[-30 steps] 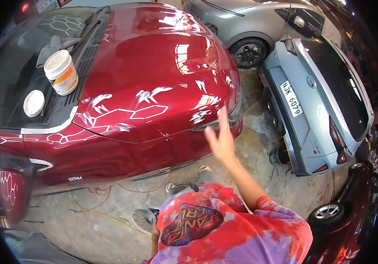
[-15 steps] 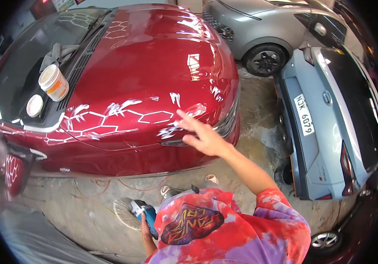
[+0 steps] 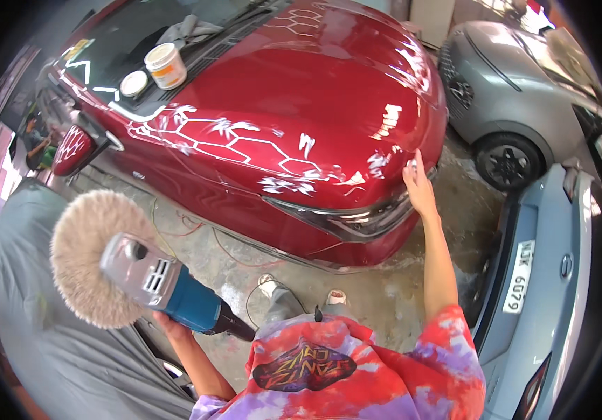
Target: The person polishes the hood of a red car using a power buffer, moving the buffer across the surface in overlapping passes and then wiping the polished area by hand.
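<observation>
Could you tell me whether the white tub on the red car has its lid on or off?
Off. The tub stands upright with its top open, and its round white lid lies beside it.

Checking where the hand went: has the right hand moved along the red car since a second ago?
Yes. The right hand slid from the white-smeared hood toward the car's front corner, now resting above the headlight.

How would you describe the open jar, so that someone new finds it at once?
Start at the red car and go to the base of its windscreen. The jar stands there, white with an orange band. Its flat white lid lies just left of it.
</observation>
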Available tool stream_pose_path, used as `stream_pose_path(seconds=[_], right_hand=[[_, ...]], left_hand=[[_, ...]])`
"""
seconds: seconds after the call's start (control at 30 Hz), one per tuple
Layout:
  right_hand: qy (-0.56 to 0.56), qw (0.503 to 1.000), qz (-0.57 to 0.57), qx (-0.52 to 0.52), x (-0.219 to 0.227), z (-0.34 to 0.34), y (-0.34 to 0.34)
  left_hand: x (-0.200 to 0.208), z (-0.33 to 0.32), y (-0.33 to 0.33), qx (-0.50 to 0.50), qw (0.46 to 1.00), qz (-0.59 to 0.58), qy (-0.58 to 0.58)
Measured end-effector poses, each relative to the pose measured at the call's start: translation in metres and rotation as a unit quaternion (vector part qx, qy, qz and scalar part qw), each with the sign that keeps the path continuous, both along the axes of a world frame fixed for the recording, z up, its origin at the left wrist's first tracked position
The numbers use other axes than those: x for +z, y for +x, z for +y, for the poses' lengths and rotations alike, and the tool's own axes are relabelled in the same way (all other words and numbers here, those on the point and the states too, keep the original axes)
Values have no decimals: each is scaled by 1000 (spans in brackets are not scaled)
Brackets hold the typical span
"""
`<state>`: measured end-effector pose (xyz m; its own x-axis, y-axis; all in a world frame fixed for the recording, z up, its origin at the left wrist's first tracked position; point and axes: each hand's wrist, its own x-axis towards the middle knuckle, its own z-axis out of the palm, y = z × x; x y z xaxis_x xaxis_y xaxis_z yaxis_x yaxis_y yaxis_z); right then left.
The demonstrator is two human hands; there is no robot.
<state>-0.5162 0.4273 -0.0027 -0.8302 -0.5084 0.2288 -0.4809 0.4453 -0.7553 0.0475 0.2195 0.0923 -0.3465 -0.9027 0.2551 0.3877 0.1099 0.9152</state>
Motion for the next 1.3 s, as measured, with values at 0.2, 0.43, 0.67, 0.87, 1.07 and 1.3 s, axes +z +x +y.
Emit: stream_pose_path(seconds=[0.2, 0.43, 0.67, 0.87, 1.07, 1.3], right_hand=[[63, 984, 145, -83, -16, -17, 65], [-370, 489, -588, 527, 137, -114, 222], [-389, 622, -610, 299, 108, -23, 289], [-503, 529, -610, 308, 105, -25, 238], [-576, 494, -584, 289, 88, 8, 226], [-537, 650, -524, 119, 53, 36, 180]], left_hand=[[95, 76, -89, -140, 966, 212, -41], [59, 138, -145, -446, 833, 277, 175], [45, 149, -173, -536, 773, 233, 247], [23, 162, -209, -593, 711, 218, 310], [15, 159, -221, -638, 654, 203, 353], [8, 159, -251, -676, 546, 248, 428]])
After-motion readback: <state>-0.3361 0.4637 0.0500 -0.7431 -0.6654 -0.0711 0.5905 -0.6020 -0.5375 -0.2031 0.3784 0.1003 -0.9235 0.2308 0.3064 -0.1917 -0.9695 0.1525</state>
